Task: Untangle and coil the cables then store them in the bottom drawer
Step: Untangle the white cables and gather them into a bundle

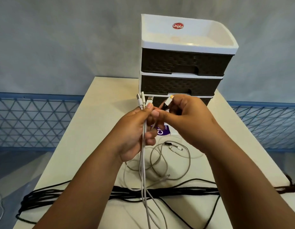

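Note:
My left hand (136, 129) grips a bundle of white cables (142, 162) just below their USB plugs (144, 100), which stick up above my fingers. My right hand (188, 116) pinches another white USB plug (169, 100) beside them. The white cables hang down to the table and loop loosely (169, 161) under my hands. A long black cable (168, 191) lies bunched across the near part of the table. The drawer unit (184, 63) stands behind my hands; its bottom drawer (157, 101) is mostly hidden by them.
The cream table (93, 129) holds a purple and white label (163, 132) beneath my hands. The unit has a white top tray (184, 37) and dark woven drawer fronts, all closed. Blue mesh railings (36, 121) run along both sides by a grey wall.

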Demonstrator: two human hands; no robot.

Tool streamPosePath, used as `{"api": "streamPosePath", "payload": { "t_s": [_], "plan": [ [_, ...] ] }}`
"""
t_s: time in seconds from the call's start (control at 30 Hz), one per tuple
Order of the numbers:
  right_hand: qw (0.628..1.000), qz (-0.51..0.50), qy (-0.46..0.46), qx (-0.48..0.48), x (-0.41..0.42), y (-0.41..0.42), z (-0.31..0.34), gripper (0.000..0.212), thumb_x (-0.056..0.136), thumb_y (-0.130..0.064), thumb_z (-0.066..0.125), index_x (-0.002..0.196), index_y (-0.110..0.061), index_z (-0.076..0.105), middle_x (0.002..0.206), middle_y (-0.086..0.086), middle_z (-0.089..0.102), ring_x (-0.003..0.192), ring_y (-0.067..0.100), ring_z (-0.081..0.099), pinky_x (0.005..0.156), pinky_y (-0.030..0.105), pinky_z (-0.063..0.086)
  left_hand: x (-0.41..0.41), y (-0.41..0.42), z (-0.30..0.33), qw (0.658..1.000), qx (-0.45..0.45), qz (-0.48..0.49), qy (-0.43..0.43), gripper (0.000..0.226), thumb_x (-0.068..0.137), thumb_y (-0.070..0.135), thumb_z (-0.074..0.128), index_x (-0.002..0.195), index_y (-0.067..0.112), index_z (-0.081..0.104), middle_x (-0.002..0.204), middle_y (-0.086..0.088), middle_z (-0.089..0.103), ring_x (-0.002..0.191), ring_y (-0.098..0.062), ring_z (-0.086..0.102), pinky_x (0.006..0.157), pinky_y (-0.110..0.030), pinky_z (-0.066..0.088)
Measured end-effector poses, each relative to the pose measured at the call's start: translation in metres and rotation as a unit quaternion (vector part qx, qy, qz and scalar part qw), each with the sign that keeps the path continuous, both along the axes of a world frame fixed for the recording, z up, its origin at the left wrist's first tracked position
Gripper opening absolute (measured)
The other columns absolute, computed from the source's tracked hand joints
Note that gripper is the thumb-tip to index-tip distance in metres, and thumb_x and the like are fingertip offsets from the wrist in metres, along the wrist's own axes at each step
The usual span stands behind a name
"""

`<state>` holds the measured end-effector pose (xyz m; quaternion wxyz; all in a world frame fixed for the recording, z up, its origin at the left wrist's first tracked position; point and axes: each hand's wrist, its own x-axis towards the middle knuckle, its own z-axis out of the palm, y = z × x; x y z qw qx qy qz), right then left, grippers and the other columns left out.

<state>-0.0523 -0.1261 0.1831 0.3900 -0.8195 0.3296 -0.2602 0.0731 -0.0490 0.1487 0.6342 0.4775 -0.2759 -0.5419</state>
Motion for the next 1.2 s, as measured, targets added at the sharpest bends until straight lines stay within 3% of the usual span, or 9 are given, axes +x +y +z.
{"api": "streamPosePath", "payload": {
  "t_s": [0.13,0.2,0.4,0.47,0.63,0.73,0.93,1.13,1.2],
  "plan": [
    [0.992,-0.017,-0.093,0.085,0.007,-0.014,-0.01,0.029,0.079,-0.034,0.077,0.097,-0.018,0.061,0.067,0.001,0.052,0.059,0.012,0.047,0.055,0.026,0.044,0.012,0.0,-0.005,0.998,0.032,-0.023,0.041,0.036,0.1,0.045,0.042,0.09,0.014,0.056,0.056,0.003,0.031,0.042,-0.004,0.02,0.038,-0.015,0.014],
    [0.991,-0.066,-0.074,0.092,0.006,-0.031,-0.027,0.023,0.084,-0.036,0.072,0.096,-0.021,0.061,0.072,0.001,0.058,0.062,0.011,0.052,0.056,0.024,0.047,0.021,0.004,-0.004,0.997,0.036,-0.019,0.066,0.04,0.094,0.054,0.045,0.082,0.017,0.054,0.058,0.005,0.024,0.043,-0.003,0.016,0.039,-0.016,0.011],
    [0.955,-0.083,0.282,0.034,-0.017,-0.061,-0.126,0.009,0.094,-0.024,0.059,0.095,-0.02,0.067,0.09,0.002,0.068,0.08,0.019,0.061,0.062,0.026,0.046,0.035,0.016,-0.001,0.999,0.003,0.0,0.046,0.038,0.09,0.042,0.051,0.059,0.024,0.039,0.05,0.009,0.023,0.039,-0.003,0.016,0.034,-0.014,0.013],
    [0.947,-0.066,0.315,-0.007,-0.019,-0.052,-0.147,0.011,0.09,-0.018,0.059,0.094,-0.02,0.069,0.095,0.003,0.07,0.087,0.021,0.064,0.07,0.027,0.047,0.036,0.018,0.001,0.998,-0.021,-0.009,0.061,0.039,0.089,0.042,0.05,0.056,0.024,0.038,0.047,0.01,0.024,0.036,-0.002,0.019,0.032,-0.013,0.015],
    [0.959,0.114,0.256,-0.03,-0.012,-0.023,-0.162,0.017,0.086,-0.014,0.064,0.099,-0.019,0.073,0.098,-0.004,0.065,0.088,0.013,0.061,0.078,0.022,0.048,0.04,0.021,0.005,0.994,-0.074,-0.051,0.066,0.039,0.089,0.043,0.046,0.057,0.024,0.038,0.044,0.012,0.029,0.04,-0.004,0.012,0.033,-0.011,0.017],
    [0.956,0.156,0.236,-0.077,-0.01,-0.019,-0.177,0.023,0.084,-0.012,0.066,0.105,-0.019,0.072,0.102,0.001,0.062,0.092,0.016,0.058,0.077,0.021,0.044,0.041,0.022,0.006,0.993,-0.08,-0.058,0.069,0.039,0.09,0.043,0.044,0.056,0.024,0.038,0.043,0.013,0.03,0.041,-0.005,0.01,0.033,-0.01,0.018],
    [0.95,0.102,0.223,-0.195,-0.015,-0.038,-0.174,0.009,0.084,-0.023,0.068,0.093,-0.021,0.07,0.097,0.001,0.06,0.096,0.023,0.055,0.079,0.035,0.048,0.046,0.026,0.006,0.994,-0.068,-0.022,0.079,0.041,0.091,0.043,0.04,0.056,0.024,0.035,0.048,0.009,0.015,0.041,-0.006,0.007,0.035,-0.012,0.012],
    [0.988,-0.072,0.057,-0.127,-0.036,-0.077,-0.109,0.003,0.1,-0.022,0.048,0.098,-0.023,0.049,0.087,-0.002,0.065,0.077,0.02,0.061,0.068,0.035,0.049,0.046,0.03,0.007,0.995,-0.066,-0.004,0.077,0.041,0.09,0.043,0.041,0.055,0.024,0.035,0.05,0.008,0.013,0.042,-0.006,0.006,0.035,-0.011,0.012],
    [0.987,-0.114,-0.018,-0.109,-0.041,-0.085,-0.095,0.002,0.101,-0.019,0.048,0.102,-0.019,0.049,0.081,-0.002,0.062,0.073,0.017,0.06,0.064,0.026,0.048,0.046,0.031,0.007,0.995,-0.068,-0.003,0.076,0.04,0.09,0.043,0.041,0.055,0.024,0.035,0.051,0.008,0.012,0.041,-0.006,0.006,0.036,-0.011,0.011]
  ]
}}
